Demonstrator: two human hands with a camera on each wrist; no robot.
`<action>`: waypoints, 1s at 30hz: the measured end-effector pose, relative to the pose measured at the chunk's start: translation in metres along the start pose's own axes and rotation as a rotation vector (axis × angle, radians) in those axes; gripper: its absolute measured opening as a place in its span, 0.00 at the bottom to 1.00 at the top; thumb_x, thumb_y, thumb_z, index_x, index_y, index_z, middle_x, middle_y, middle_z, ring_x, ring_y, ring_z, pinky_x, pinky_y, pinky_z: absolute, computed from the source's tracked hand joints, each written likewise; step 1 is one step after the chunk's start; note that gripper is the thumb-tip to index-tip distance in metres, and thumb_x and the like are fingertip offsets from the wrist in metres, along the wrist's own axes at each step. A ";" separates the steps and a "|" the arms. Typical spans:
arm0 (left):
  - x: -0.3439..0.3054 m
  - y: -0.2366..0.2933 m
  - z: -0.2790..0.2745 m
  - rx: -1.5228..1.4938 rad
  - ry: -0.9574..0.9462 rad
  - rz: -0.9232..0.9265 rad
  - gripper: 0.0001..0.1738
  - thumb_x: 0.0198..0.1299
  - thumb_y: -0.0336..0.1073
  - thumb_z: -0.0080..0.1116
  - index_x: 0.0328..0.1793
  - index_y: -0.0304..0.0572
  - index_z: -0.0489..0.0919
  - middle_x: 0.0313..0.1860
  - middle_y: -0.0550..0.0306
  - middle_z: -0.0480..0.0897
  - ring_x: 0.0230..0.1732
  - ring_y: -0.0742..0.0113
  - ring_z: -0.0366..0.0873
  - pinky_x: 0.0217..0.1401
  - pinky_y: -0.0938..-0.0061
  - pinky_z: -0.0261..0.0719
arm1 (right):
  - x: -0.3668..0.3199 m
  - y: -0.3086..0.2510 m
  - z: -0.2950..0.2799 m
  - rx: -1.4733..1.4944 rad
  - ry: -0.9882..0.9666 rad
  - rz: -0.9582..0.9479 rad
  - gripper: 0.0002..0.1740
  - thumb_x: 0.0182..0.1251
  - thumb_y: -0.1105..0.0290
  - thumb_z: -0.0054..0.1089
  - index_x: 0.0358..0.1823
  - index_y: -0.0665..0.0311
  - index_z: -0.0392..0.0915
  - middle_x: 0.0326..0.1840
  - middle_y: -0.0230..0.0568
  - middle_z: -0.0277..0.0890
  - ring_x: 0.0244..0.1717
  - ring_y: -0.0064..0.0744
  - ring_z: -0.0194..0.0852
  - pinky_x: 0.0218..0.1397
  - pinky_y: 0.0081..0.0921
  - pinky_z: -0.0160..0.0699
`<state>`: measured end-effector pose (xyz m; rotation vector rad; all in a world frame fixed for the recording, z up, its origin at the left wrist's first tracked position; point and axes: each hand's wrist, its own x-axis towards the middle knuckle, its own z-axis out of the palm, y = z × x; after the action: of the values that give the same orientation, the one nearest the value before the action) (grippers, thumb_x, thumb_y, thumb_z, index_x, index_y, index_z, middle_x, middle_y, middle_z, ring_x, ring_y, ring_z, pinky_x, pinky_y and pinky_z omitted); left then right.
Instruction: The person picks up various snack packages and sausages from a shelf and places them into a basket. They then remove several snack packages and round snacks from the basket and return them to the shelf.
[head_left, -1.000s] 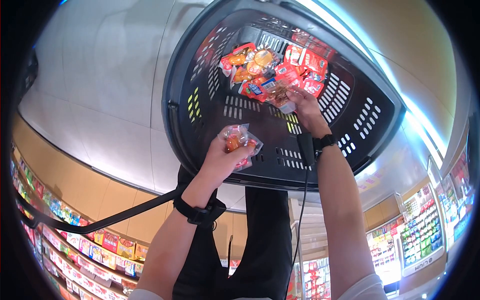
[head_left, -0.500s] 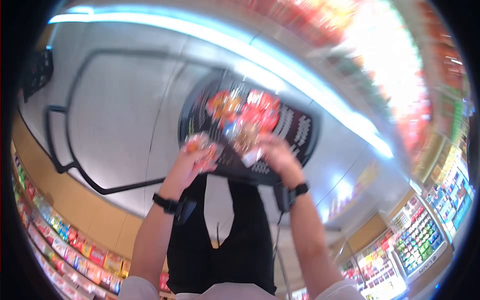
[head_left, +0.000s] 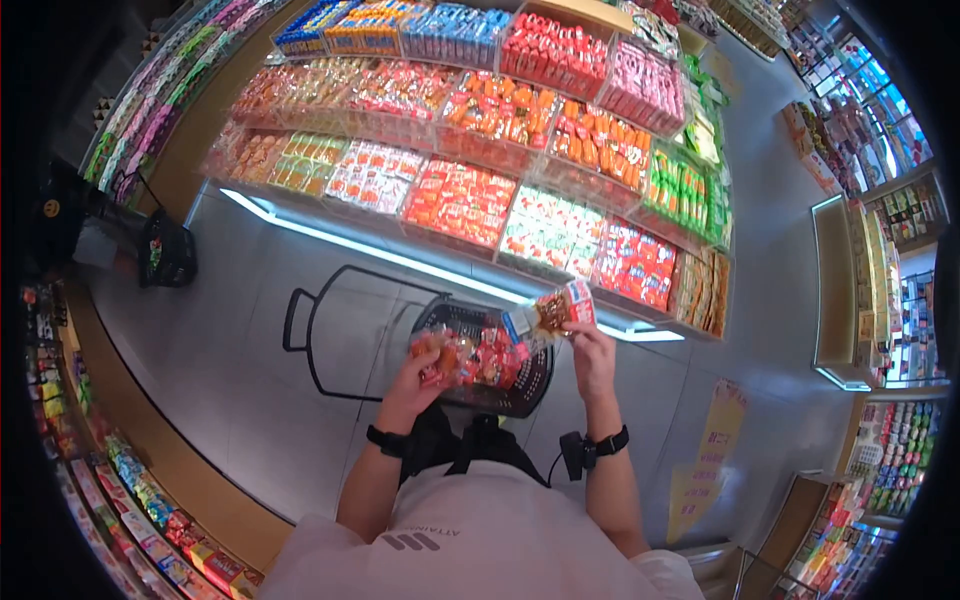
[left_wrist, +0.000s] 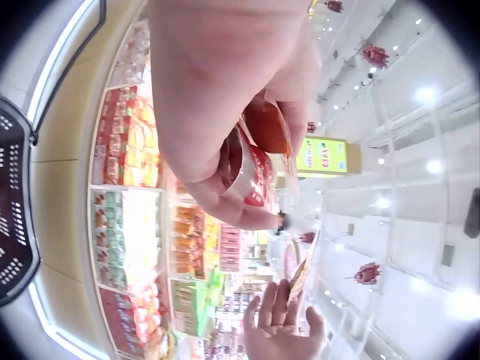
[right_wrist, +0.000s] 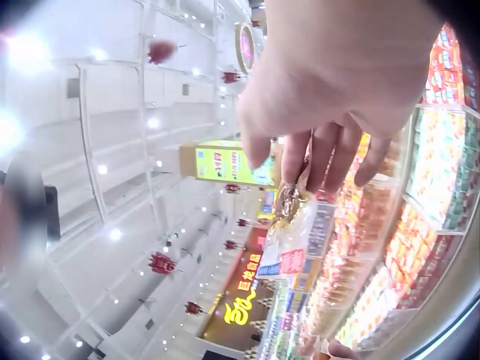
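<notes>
In the head view my left hand [head_left: 408, 385] grips clear snack packets [head_left: 440, 358] with orange-brown food inside, at the left of the black shopping basket [head_left: 542, 385]. Its curled fingers and the packets [left_wrist: 264, 127] show close up in the left wrist view. Beyond the basket's right side, my right hand [head_left: 595, 365] pinches a snack packet [head_left: 553, 312] between thumb and fingers. That packet has red, white and blue printing and a clear window over brown food; it hangs below the fingertips in the right wrist view. Red packets [head_left: 498, 362] lie in the basket.
A tiered display [head_left: 460, 205] of colourful snack packets stands ahead, a light strip [head_left: 380, 265] along its base. At left another person holds a dark basket [head_left: 168, 252]. Shelves [head_left: 150, 490] line the lower left, and a yellow sticker [head_left: 705, 465] lies on the floor at right.
The head view has tilted up from the basket to the display. My right hand has raised its packet out of the basket, to the right. My left hand still holds its packets.
</notes>
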<state>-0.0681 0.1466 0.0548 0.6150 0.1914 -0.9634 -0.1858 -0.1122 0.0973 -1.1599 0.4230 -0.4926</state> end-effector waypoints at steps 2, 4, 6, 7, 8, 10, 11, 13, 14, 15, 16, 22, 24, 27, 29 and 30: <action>-0.007 -0.006 0.021 -0.002 -0.131 0.007 0.27 0.57 0.39 0.55 0.64 0.44 0.65 0.49 0.46 0.74 0.49 0.57 0.75 0.41 0.62 0.79 | -0.014 -0.030 0.006 -0.100 0.071 -0.005 0.05 0.65 0.74 0.54 0.37 0.69 0.76 0.37 0.33 0.73 0.39 0.20 0.69 0.46 0.18 0.66; -0.016 -0.011 0.047 -0.007 -0.205 0.015 0.30 0.56 0.41 0.55 0.66 0.45 0.64 0.50 0.46 0.74 0.49 0.56 0.75 0.46 0.62 0.77 | -0.027 -0.054 0.010 -0.185 0.062 0.017 0.06 0.62 0.77 0.58 0.31 0.63 0.69 0.33 0.30 0.71 0.33 0.17 0.71 0.39 0.15 0.71; -0.020 -0.013 0.068 -0.057 -0.296 -0.005 0.31 0.56 0.42 0.54 0.66 0.45 0.64 0.51 0.46 0.74 0.49 0.55 0.75 0.47 0.62 0.76 | -0.043 -0.052 0.010 -0.116 0.111 -0.001 0.10 0.61 0.80 0.57 0.43 0.65 0.70 0.38 0.34 0.73 0.37 0.21 0.75 0.44 0.22 0.77; -0.018 -0.011 0.076 -0.085 -0.412 -0.037 0.31 0.56 0.43 0.54 0.66 0.45 0.64 0.52 0.45 0.74 0.50 0.54 0.74 0.48 0.62 0.75 | -0.049 -0.053 0.015 -0.110 0.093 -0.009 0.10 0.61 0.80 0.57 0.43 0.65 0.70 0.38 0.34 0.73 0.37 0.21 0.75 0.44 0.22 0.77; -0.020 -0.012 0.079 -0.079 -0.413 -0.020 0.31 0.56 0.43 0.54 0.66 0.45 0.64 0.52 0.45 0.74 0.50 0.54 0.74 0.48 0.62 0.75 | -0.060 -0.056 0.022 -0.014 0.114 0.033 0.17 0.59 0.81 0.59 0.49 0.66 0.68 0.42 0.38 0.74 0.41 0.24 0.75 0.45 0.21 0.77; -0.023 -0.014 0.081 -0.012 -0.351 0.000 0.31 0.56 0.45 0.55 0.66 0.45 0.64 0.52 0.44 0.74 0.50 0.53 0.74 0.48 0.62 0.75 | -0.077 -0.059 0.029 0.086 0.116 0.072 0.24 0.56 0.82 0.61 0.55 0.66 0.66 0.46 0.42 0.74 0.46 0.27 0.76 0.46 0.21 0.76; -0.025 -0.014 0.082 0.070 -0.325 0.053 0.28 0.60 0.43 0.52 0.65 0.43 0.64 0.50 0.45 0.75 0.48 0.56 0.75 0.46 0.64 0.76 | -0.081 -0.057 0.031 0.102 0.062 0.111 0.26 0.56 0.82 0.61 0.56 0.67 0.65 0.47 0.42 0.75 0.47 0.28 0.76 0.47 0.22 0.76; -0.036 -0.009 0.082 0.171 -0.215 0.092 0.25 0.62 0.40 0.51 0.65 0.43 0.65 0.51 0.46 0.76 0.49 0.56 0.76 0.46 0.64 0.77 | -0.083 -0.040 0.030 0.065 -0.012 0.230 0.23 0.53 0.86 0.58 0.52 0.69 0.70 0.44 0.39 0.77 0.46 0.26 0.76 0.49 0.24 0.76; -0.044 -0.005 0.081 0.263 -0.104 0.108 0.23 0.64 0.37 0.50 0.65 0.44 0.66 0.52 0.46 0.76 0.49 0.56 0.78 0.46 0.64 0.79 | -0.080 -0.032 0.028 0.073 -0.041 0.242 0.23 0.53 0.86 0.58 0.52 0.69 0.70 0.44 0.39 0.77 0.46 0.26 0.76 0.49 0.24 0.76; -0.051 -0.001 0.081 0.261 -0.065 0.141 0.21 0.68 0.39 0.44 0.65 0.41 0.64 0.49 0.49 0.77 0.45 0.61 0.78 0.41 0.67 0.78 | -0.078 -0.027 0.033 0.071 -0.098 0.276 0.17 0.54 0.83 0.56 0.47 0.70 0.72 0.42 0.39 0.77 0.43 0.26 0.77 0.46 0.23 0.76; -0.062 0.002 0.078 0.260 -0.034 0.158 0.21 0.68 0.39 0.44 0.65 0.41 0.64 0.49 0.49 0.77 0.45 0.61 0.78 0.41 0.67 0.78 | -0.081 -0.022 0.039 0.067 -0.154 0.315 0.12 0.55 0.81 0.54 0.43 0.72 0.74 0.39 0.38 0.78 0.39 0.26 0.77 0.42 0.22 0.76; -0.104 0.034 0.029 0.223 0.165 0.298 0.26 0.68 0.52 0.43 0.63 0.43 0.65 0.49 0.48 0.78 0.43 0.57 0.80 0.38 0.60 0.82 | -0.073 0.010 0.117 -0.493 -0.535 0.414 0.15 0.60 0.62 0.58 0.27 0.70 0.78 0.21 0.34 0.77 0.24 0.20 0.74 0.29 0.19 0.70; -0.121 0.045 0.004 0.171 0.059 0.331 0.26 0.68 0.53 0.42 0.63 0.44 0.65 0.48 0.48 0.78 0.44 0.57 0.80 0.42 0.59 0.81 | -0.088 -0.008 0.175 -0.640 -0.553 0.280 0.22 0.61 0.54 0.60 0.27 0.71 0.80 0.18 0.39 0.77 0.22 0.24 0.75 0.27 0.24 0.71; -0.150 0.066 -0.014 0.079 0.131 0.390 0.26 0.69 0.52 0.41 0.63 0.42 0.66 0.48 0.48 0.78 0.46 0.58 0.79 0.48 0.63 0.80 | -0.104 0.005 0.233 -0.753 -0.671 0.136 0.21 0.59 0.53 0.62 0.32 0.68 0.82 0.20 0.46 0.78 0.21 0.35 0.77 0.29 0.29 0.73; -0.162 0.084 -0.046 0.204 0.078 0.468 0.25 0.69 0.51 0.42 0.62 0.40 0.66 0.48 0.49 0.78 0.47 0.61 0.79 0.52 0.68 0.77 | -0.114 0.026 0.266 -0.789 -0.730 0.107 0.19 0.59 0.54 0.62 0.33 0.67 0.82 0.20 0.44 0.78 0.23 0.30 0.76 0.29 0.27 0.72; -0.170 0.093 -0.064 0.210 0.083 0.513 0.25 0.69 0.51 0.42 0.62 0.40 0.66 0.48 0.49 0.78 0.47 0.61 0.79 0.52 0.68 0.77 | -0.120 0.039 0.289 -0.816 -0.787 0.089 0.18 0.59 0.56 0.63 0.35 0.67 0.82 0.21 0.42 0.77 0.24 0.26 0.74 0.29 0.26 0.72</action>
<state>-0.0822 0.3421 0.1109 0.8479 0.0008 -0.4641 -0.1182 0.1875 0.1673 -1.9852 -0.0406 0.2786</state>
